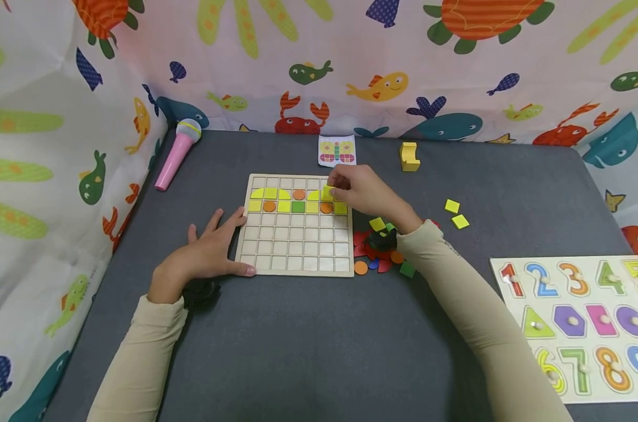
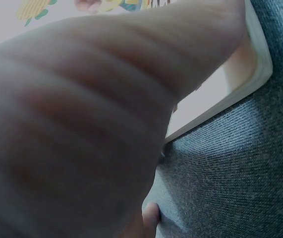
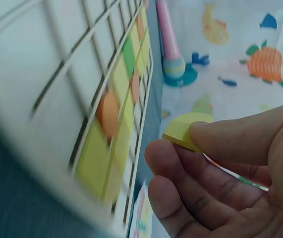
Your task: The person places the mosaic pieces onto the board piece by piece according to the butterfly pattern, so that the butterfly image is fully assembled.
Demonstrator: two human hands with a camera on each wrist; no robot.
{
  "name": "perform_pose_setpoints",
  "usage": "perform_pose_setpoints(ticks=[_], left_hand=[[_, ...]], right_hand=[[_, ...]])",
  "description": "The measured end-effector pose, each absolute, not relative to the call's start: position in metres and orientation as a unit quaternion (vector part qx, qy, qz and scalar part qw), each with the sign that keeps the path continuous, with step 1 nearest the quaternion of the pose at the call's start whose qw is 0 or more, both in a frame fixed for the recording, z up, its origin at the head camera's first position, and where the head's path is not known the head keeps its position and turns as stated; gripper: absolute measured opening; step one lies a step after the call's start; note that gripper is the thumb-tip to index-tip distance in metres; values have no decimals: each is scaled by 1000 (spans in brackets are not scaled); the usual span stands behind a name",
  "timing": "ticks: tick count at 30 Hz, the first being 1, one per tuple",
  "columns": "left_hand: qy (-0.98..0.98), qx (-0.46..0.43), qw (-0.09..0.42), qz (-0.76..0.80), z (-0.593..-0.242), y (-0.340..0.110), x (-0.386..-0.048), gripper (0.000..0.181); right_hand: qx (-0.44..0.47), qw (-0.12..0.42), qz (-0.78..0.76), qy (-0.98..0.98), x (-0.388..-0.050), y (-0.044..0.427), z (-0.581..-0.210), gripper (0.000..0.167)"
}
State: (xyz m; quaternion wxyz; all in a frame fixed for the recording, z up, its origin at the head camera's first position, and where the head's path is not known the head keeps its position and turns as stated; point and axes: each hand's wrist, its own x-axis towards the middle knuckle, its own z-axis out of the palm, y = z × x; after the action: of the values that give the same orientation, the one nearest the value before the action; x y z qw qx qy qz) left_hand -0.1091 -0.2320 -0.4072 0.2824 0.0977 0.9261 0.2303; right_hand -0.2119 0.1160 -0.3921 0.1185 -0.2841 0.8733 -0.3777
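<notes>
My right hand (image 1: 365,190) pinches a yellow piece with one rounded edge (image 3: 186,128) between thumb and fingers. It is over the upper right of a wooden grid board (image 1: 297,248). Yellow tiles, orange discs (image 1: 269,206) and a green square (image 1: 297,207) fill cells in two of the board's upper rows; the lower rows hold no pieces. My left hand (image 1: 205,253) rests spread along the board's left edge, thumb at the near left corner. The left wrist view is mostly filled by that hand, hiding its fingers.
Mixed loose pieces (image 1: 361,268) lie right of the board, partly hidden by my right arm. Two yellow squares (image 1: 460,221) lie farther right. Behind are a pattern card (image 1: 337,150) and a yellow block (image 1: 409,157). A pink microphone (image 1: 176,155) and a number puzzle (image 1: 577,328) flank the board.
</notes>
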Motion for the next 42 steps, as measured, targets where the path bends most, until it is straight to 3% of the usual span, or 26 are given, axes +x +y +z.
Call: perform_pose_setpoints(ticks=[20,37,42], left_hand=[[930,108,264,231,-415,-236,-106,126],[931,110,266,224,-411,-234,-108,129],[932,111,260,225,-411,-233,-108,127]], right_hand=[[-384,131,-370,836,-197,2,-401,3],[-371,122,-291,873,-193,-31,-412,8],[-382,85,-234,890,-187,-35,-413,12]])
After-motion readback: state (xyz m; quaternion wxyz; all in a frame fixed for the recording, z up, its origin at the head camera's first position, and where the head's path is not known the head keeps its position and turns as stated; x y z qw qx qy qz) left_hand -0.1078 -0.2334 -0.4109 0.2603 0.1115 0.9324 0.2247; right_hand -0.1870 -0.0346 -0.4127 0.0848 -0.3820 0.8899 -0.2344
